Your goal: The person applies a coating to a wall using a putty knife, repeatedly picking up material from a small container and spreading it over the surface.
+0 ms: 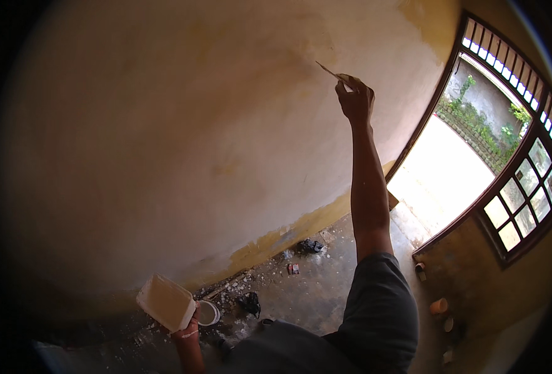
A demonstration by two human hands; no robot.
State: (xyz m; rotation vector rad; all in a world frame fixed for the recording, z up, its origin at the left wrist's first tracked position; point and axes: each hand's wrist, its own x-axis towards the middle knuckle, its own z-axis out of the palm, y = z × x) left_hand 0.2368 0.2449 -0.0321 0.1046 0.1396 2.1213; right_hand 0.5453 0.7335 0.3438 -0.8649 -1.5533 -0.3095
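Note:
My right hand (355,98) is raised high at the end of my outstretched arm, closed on a thin, flat scraper (327,70) held against or close to the patchy off-white and yellow wall (170,124); I cannot tell whether the blade touches it. Low at the left, my left hand (187,327) grips a rectangular, plaster-smeared board or tray (164,301) with a pale surface.
A white bucket (217,311), black plastic bags (248,302) and scattered debris lie on the concrete floor (301,287) along the wall's base. At right are an open doorway (441,174), a paned window (516,202) and several containers (438,306) beside the side wall.

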